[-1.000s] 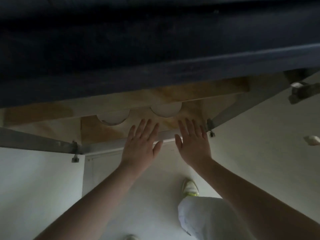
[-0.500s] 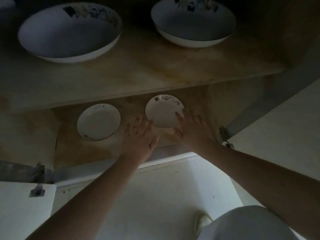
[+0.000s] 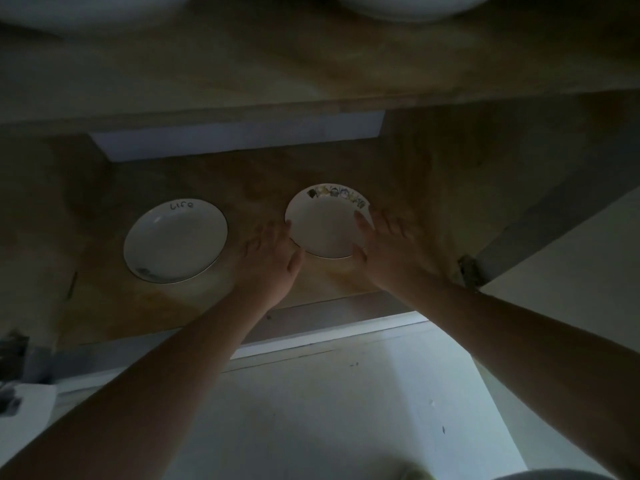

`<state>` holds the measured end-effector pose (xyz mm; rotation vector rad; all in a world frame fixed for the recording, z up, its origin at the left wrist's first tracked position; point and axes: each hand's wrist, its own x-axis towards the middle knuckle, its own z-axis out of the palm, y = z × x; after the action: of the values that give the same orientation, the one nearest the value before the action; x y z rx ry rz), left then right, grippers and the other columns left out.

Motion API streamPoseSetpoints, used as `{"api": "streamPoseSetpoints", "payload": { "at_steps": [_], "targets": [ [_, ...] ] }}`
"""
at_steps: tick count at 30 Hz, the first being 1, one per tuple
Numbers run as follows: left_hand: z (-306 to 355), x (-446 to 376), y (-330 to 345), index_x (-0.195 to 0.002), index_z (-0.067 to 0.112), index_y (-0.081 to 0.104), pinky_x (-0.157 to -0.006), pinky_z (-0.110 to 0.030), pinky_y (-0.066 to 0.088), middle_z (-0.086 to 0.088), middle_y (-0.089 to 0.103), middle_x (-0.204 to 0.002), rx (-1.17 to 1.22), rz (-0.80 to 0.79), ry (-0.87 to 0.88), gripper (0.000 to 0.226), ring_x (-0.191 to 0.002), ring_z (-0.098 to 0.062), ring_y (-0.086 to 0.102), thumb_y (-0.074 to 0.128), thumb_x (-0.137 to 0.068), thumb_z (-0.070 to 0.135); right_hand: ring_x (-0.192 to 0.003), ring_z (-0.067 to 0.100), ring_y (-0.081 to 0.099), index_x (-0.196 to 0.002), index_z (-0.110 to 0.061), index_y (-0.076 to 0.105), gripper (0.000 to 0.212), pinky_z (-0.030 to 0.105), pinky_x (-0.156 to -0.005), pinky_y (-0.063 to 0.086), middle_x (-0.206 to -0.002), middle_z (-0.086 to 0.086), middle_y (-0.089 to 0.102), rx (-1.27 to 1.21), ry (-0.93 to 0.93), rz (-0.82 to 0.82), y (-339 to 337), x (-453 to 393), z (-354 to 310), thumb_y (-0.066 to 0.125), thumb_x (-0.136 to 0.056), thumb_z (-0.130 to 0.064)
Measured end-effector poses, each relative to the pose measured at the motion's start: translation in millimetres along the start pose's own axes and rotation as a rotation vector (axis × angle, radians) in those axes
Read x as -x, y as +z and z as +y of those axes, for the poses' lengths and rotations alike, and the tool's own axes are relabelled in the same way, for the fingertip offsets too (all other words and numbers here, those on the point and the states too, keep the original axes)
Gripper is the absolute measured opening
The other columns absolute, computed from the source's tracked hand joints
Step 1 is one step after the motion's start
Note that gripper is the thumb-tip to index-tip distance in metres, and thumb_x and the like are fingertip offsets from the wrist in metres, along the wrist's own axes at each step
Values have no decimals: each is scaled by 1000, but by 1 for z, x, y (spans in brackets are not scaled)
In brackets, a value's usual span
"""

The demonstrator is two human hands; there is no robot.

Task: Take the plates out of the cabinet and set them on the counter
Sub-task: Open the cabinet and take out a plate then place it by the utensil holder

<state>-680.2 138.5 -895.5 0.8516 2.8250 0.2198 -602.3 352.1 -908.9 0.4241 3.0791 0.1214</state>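
Two small white plates lie on the wooden lower shelf (image 3: 398,161) of a dim cabinet. The left plate (image 3: 175,240) has "Life" written on its far rim. The right plate (image 3: 323,225) has small pictures along its far rim. My left hand (image 3: 268,258) is at the right plate's left edge, fingers spread. My right hand (image 3: 388,247) is at its right edge, with fingertips over the rim. Both hands flank the plate, which still rests flat on the shelf.
An upper shelf (image 3: 311,74) overhangs the lower one and carries two large white bowls (image 3: 408,6), cut off at the top. An open cabinet door (image 3: 568,258) with a hinge stands at the right. White floor lies below.
The view has tilted and moved into the cabinet, bringing the plates into sight. Both hands have reached forward from the shelf's front edge to either side of the right plate.
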Motion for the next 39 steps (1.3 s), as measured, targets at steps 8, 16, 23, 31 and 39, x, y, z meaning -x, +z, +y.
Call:
{"api": "streamPoseSetpoints", "payload": {
  "at_steps": [8,16,23,31,39],
  "targets": [
    [-17,-45,-2,-156,19,16,-109,-39,29,-11,26,-161,452,-101,-187,60,-143,-32,31,34,-104,43,-143,35,21,-155,-20,8,69,48,-116,20,-162,9,12,-120,17,-104,17,-44,0,39,-98,-44],
    [1,-74,6,-151,24,35,-116,-45,30,-2,36,-157,1105,-120,-517,59,-140,-26,37,30,-101,55,-138,32,34,-151,-3,18,66,36,-112,30,-153,19,31,-778,307,-106,33,-71,9,53,-95,-12],
    [2,-76,7,-122,21,50,-85,-36,45,0,63,-99,1665,-154,-611,41,-94,-17,60,33,-102,53,-128,33,47,-140,-4,44,44,32,-100,39,-141,18,49,-1068,485,-92,41,-80,15,35,-97,5],
    [-1,-59,4,-93,12,59,-70,-43,53,-13,67,-95,1709,-194,-719,60,-86,-26,66,29,-98,63,-102,19,53,-131,-10,55,52,24,-70,43,-129,13,60,-1141,408,-91,40,-61,32,39,-86,10],
    [-6,-30,12,-100,20,63,-59,-37,58,-6,69,-105,1518,-169,-730,34,-94,-19,67,40,-102,45,-107,31,60,-128,-1,57,57,41,-85,52,-120,17,65,-1400,410,-175,24,-13,27,40,-77,20]
  ]
}}
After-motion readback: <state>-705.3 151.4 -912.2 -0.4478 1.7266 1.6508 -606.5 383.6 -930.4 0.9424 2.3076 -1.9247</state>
